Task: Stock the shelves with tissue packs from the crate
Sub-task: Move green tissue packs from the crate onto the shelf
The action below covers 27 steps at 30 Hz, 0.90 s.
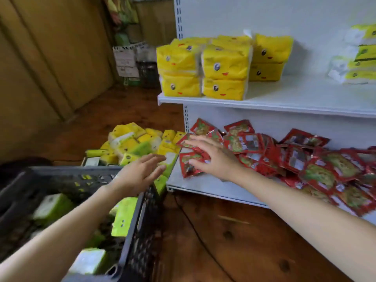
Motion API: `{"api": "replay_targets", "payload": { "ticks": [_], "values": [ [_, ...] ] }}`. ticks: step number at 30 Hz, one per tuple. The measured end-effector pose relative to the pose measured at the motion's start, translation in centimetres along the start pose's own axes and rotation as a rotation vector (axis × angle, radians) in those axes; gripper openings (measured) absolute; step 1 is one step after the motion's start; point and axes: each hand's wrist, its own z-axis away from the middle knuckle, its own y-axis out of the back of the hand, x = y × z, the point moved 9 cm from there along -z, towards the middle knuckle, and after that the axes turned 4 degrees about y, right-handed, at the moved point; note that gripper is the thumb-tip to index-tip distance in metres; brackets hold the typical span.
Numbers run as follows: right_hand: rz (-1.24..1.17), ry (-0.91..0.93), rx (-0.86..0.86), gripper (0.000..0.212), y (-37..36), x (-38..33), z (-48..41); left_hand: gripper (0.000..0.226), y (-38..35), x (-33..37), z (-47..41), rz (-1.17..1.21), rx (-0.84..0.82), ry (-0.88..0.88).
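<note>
Down at floor level, I see both of my bare arms stretched forward beside a white metal shelving unit (295, 94). My left hand (142, 171) hangs above the far rim of the black slotted plastic crate (134, 231), fingers straight and together, holding nothing. My right hand (211, 157) is spread flat, fingers wide, over the red foil sachets (295, 157) heaped along the lower white shelf board (193, 185); it grips none of them, and I cannot tell whether the palm actually presses on them.

Green-wrapped tissue packs (124, 216) lie loose inside the crate, one leaning against its right wall, others blurred near the bottom edge of the view. Yellow tissue packs with cartoon faces (223, 68) stand stacked two high at the left end of the upper shelf, in two front columns with more behind them. Pale green-and-white tissue packs (358, 58) sit stacked at the far right of the same shelf, well apart from the yellow ones.

Beyond the crate, a jumbled pile of yellow and green packs (132, 143) rests on the brown wooden floor (223, 241), just beside the lower shelf's left end. Printed cardboard boxes (126, 62) stand against the back wall.
</note>
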Motion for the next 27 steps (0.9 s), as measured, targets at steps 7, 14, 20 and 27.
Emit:
{"api": "replay_targets", "payload": {
  "ticks": [7,14,20,27],
  "values": [
    [-0.145,0.064,-0.260,0.047,-16.4,-8.7,-4.8,0.045,0.8,-18.6,10.6,-0.014,0.020,0.458],
    [-0.182,0.104,-0.473,0.048,-29.1,-14.6,-7.8,0.055,-1.1,-30.3,17.5,0.018,-0.008,0.758],
    [-0.071,0.145,-0.625,0.049,-36.3,-15.9,-9.2,0.051,-1.5,-35.4,21.0,0.040,0.046,0.851],
    [-0.021,0.219,-0.705,0.051,-43.8,-19.7,-12.1,0.053,-1.8,-39.1,23.5,0.011,0.056,1.015]
  ]
}}
